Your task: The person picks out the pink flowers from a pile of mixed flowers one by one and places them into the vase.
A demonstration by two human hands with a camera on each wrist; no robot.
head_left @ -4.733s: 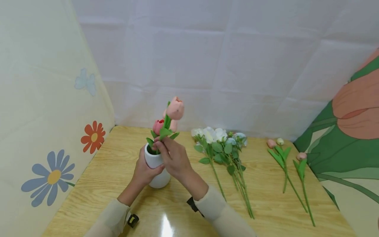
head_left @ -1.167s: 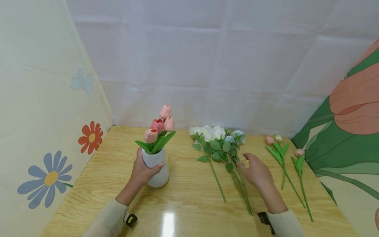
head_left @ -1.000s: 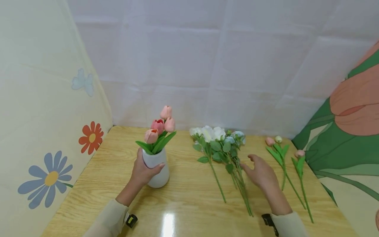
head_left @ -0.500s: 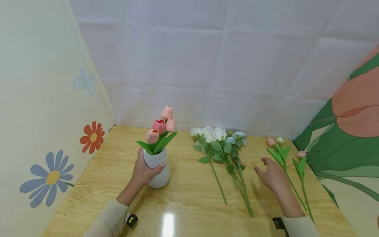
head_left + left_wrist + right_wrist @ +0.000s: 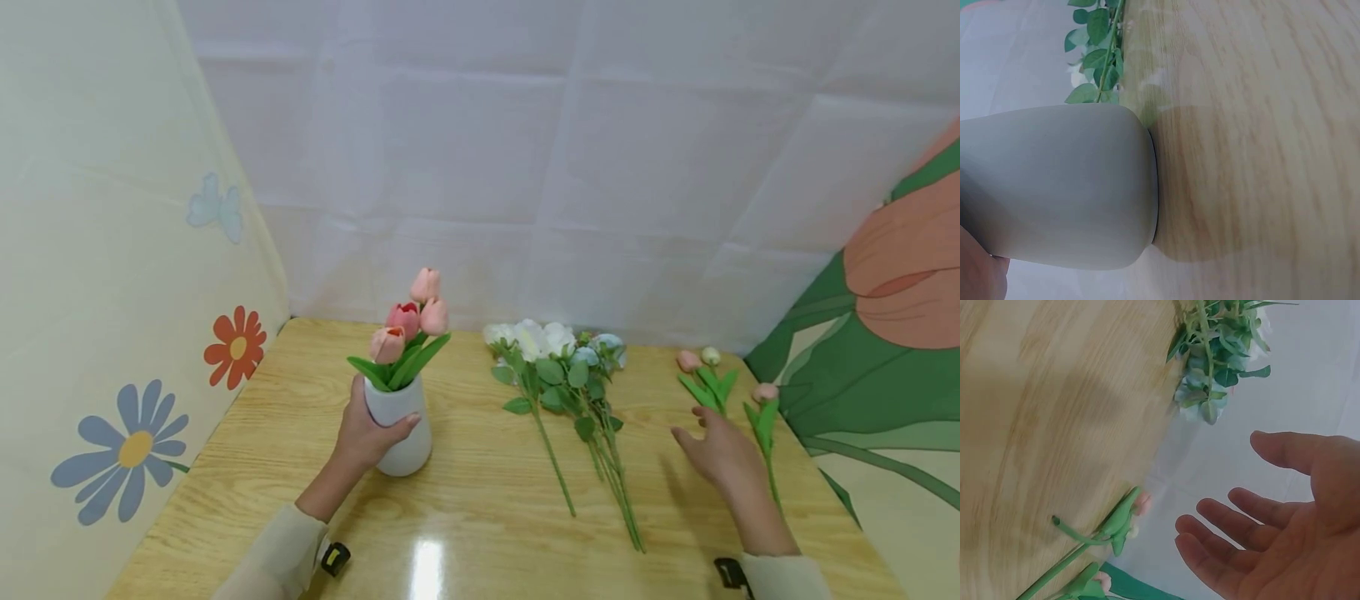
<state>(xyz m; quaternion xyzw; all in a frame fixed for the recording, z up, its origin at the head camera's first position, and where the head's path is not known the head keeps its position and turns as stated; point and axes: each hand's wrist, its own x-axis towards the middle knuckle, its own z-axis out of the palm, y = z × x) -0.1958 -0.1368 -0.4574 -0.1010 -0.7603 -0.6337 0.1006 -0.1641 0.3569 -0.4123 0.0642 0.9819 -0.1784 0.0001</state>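
My left hand [image 5: 367,432] grips a white vase [image 5: 405,446] around its side, thumb across the front. Several pink tulips [image 5: 405,319] with green leaves stand upright in it. In the left wrist view the vase [image 5: 1066,187] has its base on the wooden table. On the right, my right hand [image 5: 723,454] hovers with nothing in it, thumb apart from the fingers. In the right wrist view, the right hand [image 5: 1279,525] has its palm showing and fingers extended. Just beyond it lie a pink and a white tulip [image 5: 708,387]; another pink tulip [image 5: 763,425] lies to their right, its stem partly behind the wrist.
White flowers [image 5: 528,340] and pale blue flowers [image 5: 600,352] with long leafy stems lie in the middle of the wooden table [image 5: 480,550]. A white cloth [image 5: 480,150] hangs at the back; printed cloths flank both sides.
The right hand left the tulips in the vase, came over the leafy stems, then moved right toward the loose tulips. The left hand has kept its grip on the vase.
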